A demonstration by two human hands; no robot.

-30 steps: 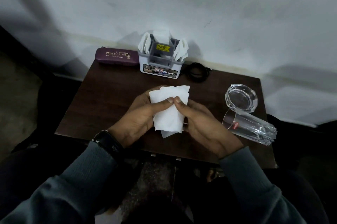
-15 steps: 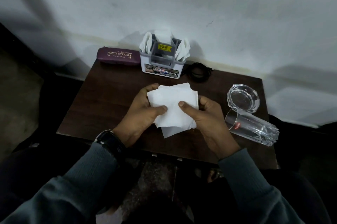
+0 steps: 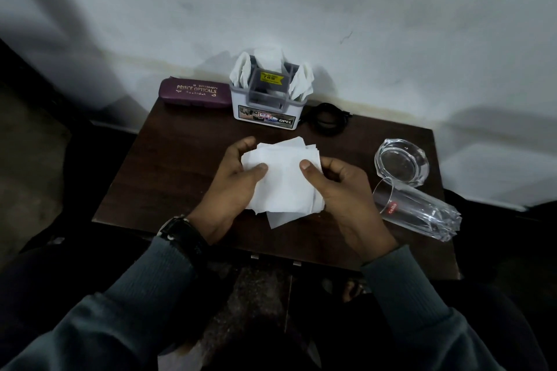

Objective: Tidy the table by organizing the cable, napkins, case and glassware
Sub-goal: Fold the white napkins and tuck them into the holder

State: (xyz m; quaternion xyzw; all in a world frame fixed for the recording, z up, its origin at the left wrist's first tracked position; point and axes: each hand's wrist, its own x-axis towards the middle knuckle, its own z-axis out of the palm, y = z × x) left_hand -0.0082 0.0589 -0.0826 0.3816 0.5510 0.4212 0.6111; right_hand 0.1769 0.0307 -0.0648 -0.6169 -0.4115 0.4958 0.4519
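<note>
A stack of white napkins (image 3: 284, 182) is held over the middle of the dark wooden table (image 3: 168, 159). My left hand (image 3: 232, 186) pinches its left edge with the thumb on top, and my right hand (image 3: 343, 192) pinches its right edge. At the back stands a white holder (image 3: 265, 108) with more napkins stuck in it. A maroon spectacle case (image 3: 194, 93) lies left of the holder. A coiled black cable (image 3: 328, 118) lies right of it. On the right a clear tumbler (image 3: 419, 210) lies on its side beside a glass ashtray (image 3: 401, 162).
The table stands against a white wall (image 3: 301, 8). Dark floor lies on both sides. My knees and a sandalled foot (image 3: 351, 290) show under the near edge.
The napkin stack has turned from upright to lying wider and flatter between my hands. My hands have spread apart to its two sides.
</note>
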